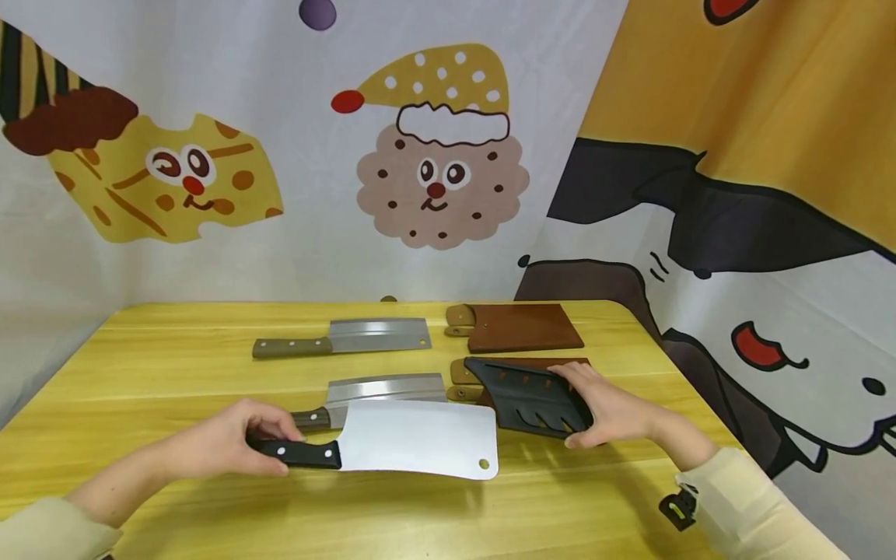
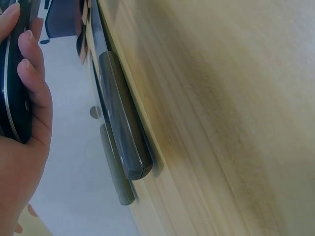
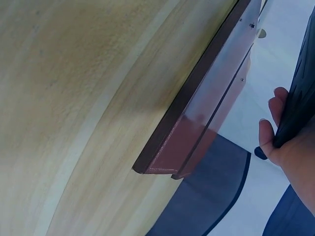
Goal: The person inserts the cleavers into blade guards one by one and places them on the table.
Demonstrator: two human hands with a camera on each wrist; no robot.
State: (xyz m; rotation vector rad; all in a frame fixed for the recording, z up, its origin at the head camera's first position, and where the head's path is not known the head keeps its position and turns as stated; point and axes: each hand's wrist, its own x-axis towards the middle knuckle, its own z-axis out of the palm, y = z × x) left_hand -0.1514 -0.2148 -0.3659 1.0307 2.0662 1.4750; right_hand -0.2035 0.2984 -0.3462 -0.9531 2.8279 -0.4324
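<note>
My left hand (image 1: pixel 241 439) grips the black riveted handle of a cleaver (image 1: pixel 420 437), its broad pale blade pointing right above the table. In the left wrist view the fingers (image 2: pixel 34 73) curl round that handle. My right hand (image 1: pixel 612 400) holds a black slotted blade cover (image 1: pixel 535 397) by its right end, tilted, just right of the blade's tip. Behind the held cleaver lies a second cleaver (image 1: pixel 385 386) with a dark wooden handle, partly hidden. A brown leather sheath (image 3: pixel 172 142) lies under the black cover, mostly hidden in the head view.
Farther back on the wooden table (image 1: pixel 175 327) lies another cleaver (image 1: pixel 378 334) with an olive-brown handle. To its right sits another brown leather sheath (image 1: pixel 525 327) with a tan strap. A printed cartoon curtain (image 1: pixel 315 257) hangs right behind the table's back edge.
</note>
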